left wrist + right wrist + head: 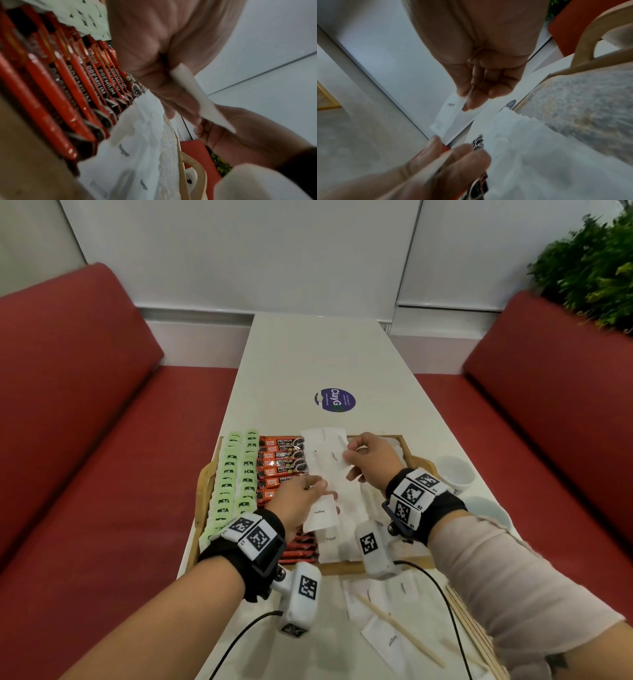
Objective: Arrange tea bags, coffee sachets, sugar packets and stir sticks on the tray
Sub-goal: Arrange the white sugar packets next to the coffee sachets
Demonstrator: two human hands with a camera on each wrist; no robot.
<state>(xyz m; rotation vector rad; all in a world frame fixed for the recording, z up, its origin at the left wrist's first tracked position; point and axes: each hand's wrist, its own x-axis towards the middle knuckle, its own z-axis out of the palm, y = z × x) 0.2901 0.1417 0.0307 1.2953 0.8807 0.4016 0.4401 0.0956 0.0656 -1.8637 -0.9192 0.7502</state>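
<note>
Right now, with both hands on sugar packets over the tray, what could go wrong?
1. The right hand pinches its sugar packet only by an edge; it may slip or land crooked on the white row.
2. The left hand, holding another packet, hovers beside the coffee sachets and could nudge them.
3. The wrist cables could drag the loose stir sticks.

Right hand point(481, 83) at top centre, thumb and fingers pinching top edge of white paper sugar packet point(452, 117) with small grey print. Packet hangs slanted, apart from row below. Left hand point(440, 166) at bottom, blurred, fingertips point(435, 143) just beside packet's lower corner; contact unclear. Overlapping row of white paper packets point(522, 142) lies lower right on grey-speckled liner inside light wooden tray with curved handle point(583, 40). White desk point(488, 121) beyond, round dark sticker point(511, 104) on it. Red seat point(563, 29) upper right.
</note>
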